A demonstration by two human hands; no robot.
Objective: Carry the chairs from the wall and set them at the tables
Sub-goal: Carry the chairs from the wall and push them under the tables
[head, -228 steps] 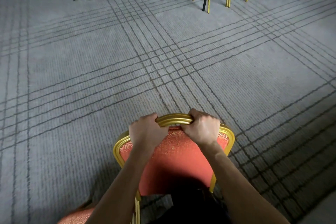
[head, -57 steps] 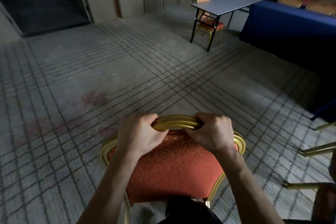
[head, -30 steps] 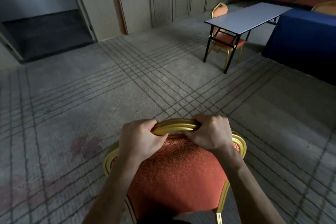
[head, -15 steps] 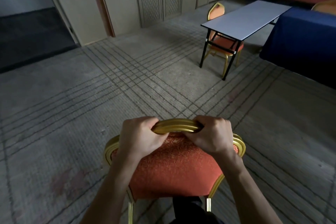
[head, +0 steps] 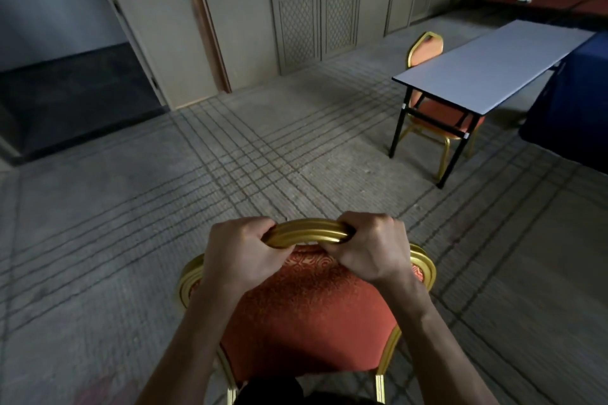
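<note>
Both hands are gripping the gold top rail of a red-cushioned chair (head: 306, 316): the left hand (head: 241, 255) is curling round its left part, the right hand (head: 371, 248) its right. Ahead and to the right of this chair, a white folding table (head: 493, 64) is standing, a second red chair (head: 431, 108) sitting partly under it, with a blue-draped table (head: 575, 102) beyond.

dim room, pale light from upper left doorway (head: 49, 10); wide-angle bending at edges; soft, slightly blurred detail.
</note>
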